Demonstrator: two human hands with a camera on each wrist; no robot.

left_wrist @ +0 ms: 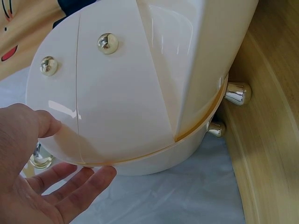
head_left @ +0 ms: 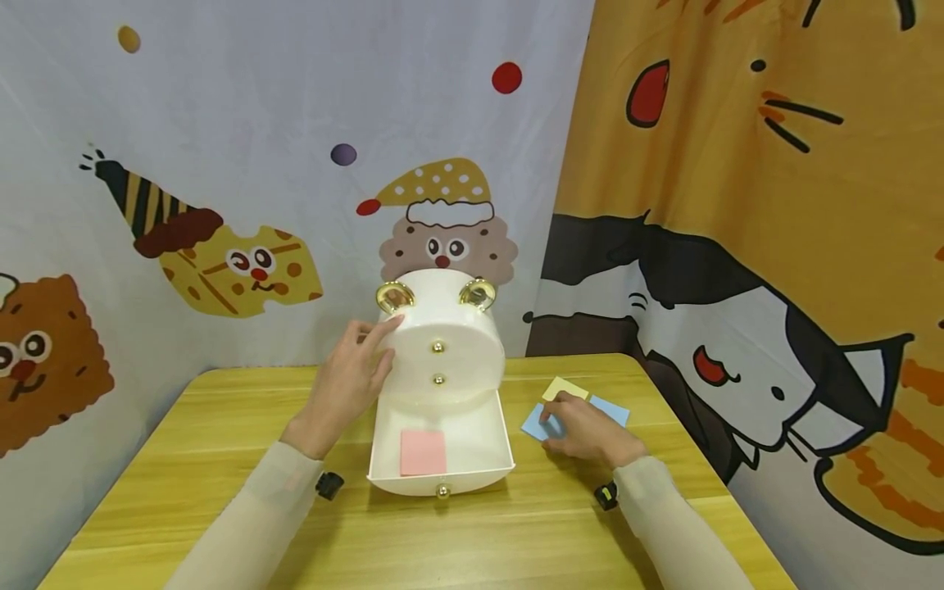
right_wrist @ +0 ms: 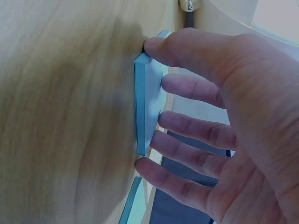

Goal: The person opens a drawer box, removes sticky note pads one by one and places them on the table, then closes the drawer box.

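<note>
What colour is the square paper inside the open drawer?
The square paper is pink, best seen in the head view.

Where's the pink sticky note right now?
Head view: the pink sticky note lies inside the white cabinet's pulled-out bottom drawer, left of the drawer's centre, just behind the front wall with the gold knob.

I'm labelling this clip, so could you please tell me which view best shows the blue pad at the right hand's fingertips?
Right wrist: the blue pad appears large, its edge in plain sight. The head view shows it small, partly covered by the right hand; the left wrist view lacks it.
</note>
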